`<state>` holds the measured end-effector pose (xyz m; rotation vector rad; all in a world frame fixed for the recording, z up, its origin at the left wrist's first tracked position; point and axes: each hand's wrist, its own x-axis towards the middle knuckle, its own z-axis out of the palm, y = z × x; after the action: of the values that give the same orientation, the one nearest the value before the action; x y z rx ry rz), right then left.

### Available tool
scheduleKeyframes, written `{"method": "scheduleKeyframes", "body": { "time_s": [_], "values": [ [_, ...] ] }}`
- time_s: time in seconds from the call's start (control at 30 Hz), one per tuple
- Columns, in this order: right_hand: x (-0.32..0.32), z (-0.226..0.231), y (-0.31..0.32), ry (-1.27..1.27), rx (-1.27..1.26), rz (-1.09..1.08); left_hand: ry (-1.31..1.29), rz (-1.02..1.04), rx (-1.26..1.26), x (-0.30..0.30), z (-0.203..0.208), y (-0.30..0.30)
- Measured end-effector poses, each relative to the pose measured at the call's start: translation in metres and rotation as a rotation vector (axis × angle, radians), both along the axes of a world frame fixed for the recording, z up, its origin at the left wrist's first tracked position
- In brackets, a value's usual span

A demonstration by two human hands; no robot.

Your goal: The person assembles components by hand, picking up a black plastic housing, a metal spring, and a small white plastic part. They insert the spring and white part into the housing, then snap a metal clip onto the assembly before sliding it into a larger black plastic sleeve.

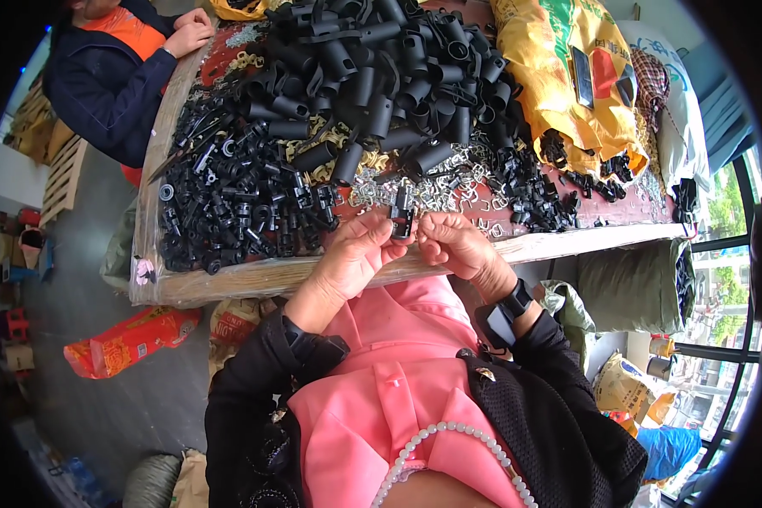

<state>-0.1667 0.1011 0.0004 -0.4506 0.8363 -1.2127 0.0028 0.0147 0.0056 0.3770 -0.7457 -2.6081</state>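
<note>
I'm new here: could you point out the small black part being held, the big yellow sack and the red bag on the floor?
Small black part (403,203), head view: its upper body.
Big yellow sack (559,100), head view: middle of its side.
Red bag (131,343), head view: its middle.

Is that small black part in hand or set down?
In hand: the left hand grips the small black part, right hand close by.

From the right hand (457,241), passage is blocked at eleven o'clock by heaped black tubes (360,85), at one by a yellow woven sack (546,93), at two by small black parts (538,195), and at nine by the left hand (360,254). Room is left at three, along the table edge (584,241).
</note>
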Motion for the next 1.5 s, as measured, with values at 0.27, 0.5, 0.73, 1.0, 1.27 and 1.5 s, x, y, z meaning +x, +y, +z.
{"method": "scheduleKeyframes", "body": {
  "time_s": [0.27, 0.5, 0.73, 1.0, 1.27, 1.5],
  "values": [
    [0.008, 0.004, -0.002, -0.195, 0.063, 0.125, 0.028, -0.157, -0.040, 0.004, 0.000, -0.001],
    [0.016, 0.003, 0.001, 0.568, -0.233, -0.176, -0.027, -0.069, 0.029, 0.007, -0.008, -0.004],
    [0.013, 0.016, 0.006, 1.470, -0.659, -0.151, -0.006, -0.097, 0.054, 0.010, -0.006, -0.001],
    [0.010, 0.012, 0.003, 0.853, -0.360, -0.164, -0.034, -0.041, 0.040, 0.013, -0.002, -0.002],
    [0.011, 0.020, 0.004, 0.479, -0.255, -0.076, -0.080, -0.028, 0.022, 0.011, -0.003, 0.003],
    [0.018, 0.035, 0.006, 1.101, -0.466, -0.090, -0.086, -0.044, 0.043, 0.012, 0.000, 0.003]
  ]
}}
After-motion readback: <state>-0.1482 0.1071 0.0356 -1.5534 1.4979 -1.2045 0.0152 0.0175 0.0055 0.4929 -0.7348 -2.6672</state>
